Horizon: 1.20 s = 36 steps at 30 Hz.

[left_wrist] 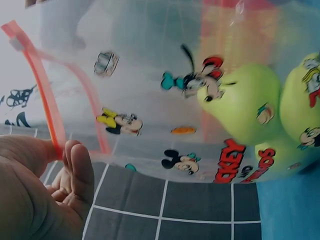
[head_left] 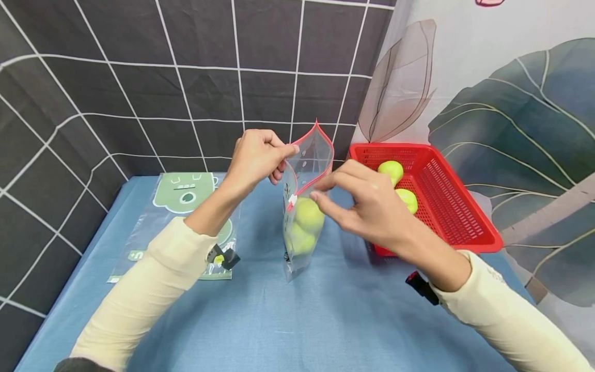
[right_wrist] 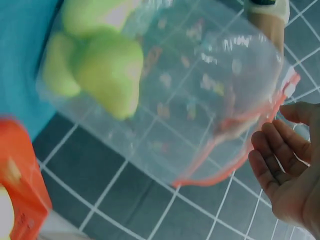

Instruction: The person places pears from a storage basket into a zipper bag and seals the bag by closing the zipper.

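We find the left hand (head_left: pixel 257 157) pinching an upright zip bag (head_left: pixel 310 166) by its rim, green fruit (head_left: pixel 308 216) inside; the right hand (head_left: pixel 364 201), fingers relaxed beside the mouth, holds nothing. We judge bagging underway; the next move calls for reaching into the red basket (head_left: pixel 452 204).

2 cream sleeves (head_left: pixel 141 289) (lightly creased) meet black wrist cameras (head_left: pixel 422 288).
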Tool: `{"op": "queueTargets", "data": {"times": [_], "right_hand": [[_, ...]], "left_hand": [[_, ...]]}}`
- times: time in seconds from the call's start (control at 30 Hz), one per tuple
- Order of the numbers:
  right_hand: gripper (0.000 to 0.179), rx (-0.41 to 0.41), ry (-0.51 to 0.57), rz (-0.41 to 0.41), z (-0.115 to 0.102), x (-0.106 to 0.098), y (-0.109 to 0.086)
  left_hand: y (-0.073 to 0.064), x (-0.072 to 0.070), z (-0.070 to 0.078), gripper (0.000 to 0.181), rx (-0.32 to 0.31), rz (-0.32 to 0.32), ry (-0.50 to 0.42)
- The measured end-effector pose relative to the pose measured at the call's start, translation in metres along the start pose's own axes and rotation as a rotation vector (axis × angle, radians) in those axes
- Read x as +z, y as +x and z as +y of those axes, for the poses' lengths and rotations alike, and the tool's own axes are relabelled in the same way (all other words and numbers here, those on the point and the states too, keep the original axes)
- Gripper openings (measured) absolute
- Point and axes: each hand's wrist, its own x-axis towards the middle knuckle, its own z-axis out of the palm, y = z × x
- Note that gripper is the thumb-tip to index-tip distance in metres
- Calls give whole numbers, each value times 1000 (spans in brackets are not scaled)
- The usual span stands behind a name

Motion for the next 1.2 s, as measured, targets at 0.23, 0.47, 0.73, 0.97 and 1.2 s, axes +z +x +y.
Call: {"op": "queueTargets", "data": {"times": [0.23,0.47,0.73,0.97,1.2], "right_hand": [[19,34,154,48,-22,22,-11],[28,-17,85,160,-31,39,-17],[11,3,65,189,-35,41,-24],[7,52,15,212,-28,35,-31],[7,178,-72,254,-4,27,-30]], "left_hand": [[10,-3,4,33,0,-116,43],[17,-2,5,31,-17,-175,80],[18,-5,-6,31,-21,-105,19],[17,-21,-16,27,-87,-84,-78],[8,-38,-19,23,-236,-126,-254]]}}
